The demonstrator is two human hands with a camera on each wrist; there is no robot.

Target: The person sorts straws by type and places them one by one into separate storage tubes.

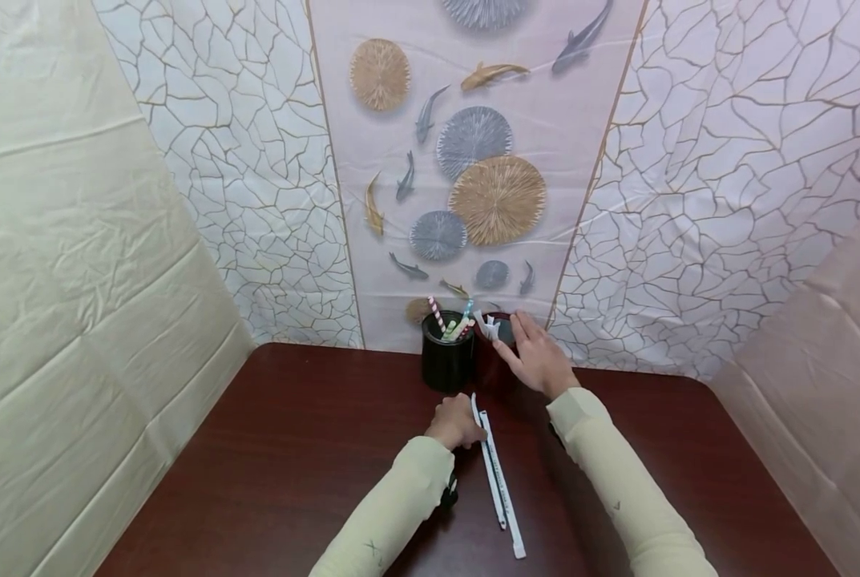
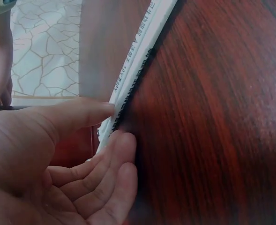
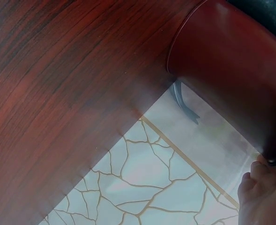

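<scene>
Paper-wrapped straws [image 1: 498,481] lie on the table, white with dark print. Near their far end my left hand [image 1: 456,422] pinches a wrapped straw [image 2: 133,65] between thumb and fingers. My right hand [image 1: 541,358] holds the dark red cup [image 3: 227,61] at its rim from the right, thumb toward the front and fingers toward the back. White wrapped pieces [image 1: 489,327] stick out of that cup beside the thumb. Part of its rim is hidden by the hand. Touching or close on its left stands a black cup [image 1: 444,365] with several striped paper straws [image 1: 437,314].
Both cups stand at the back edge of the dark wood table [image 1: 292,449]. A patterned cloth backdrop [image 1: 473,264] hangs right behind them. Pale fabric walls [image 1: 76,320] close in the table at both sides.
</scene>
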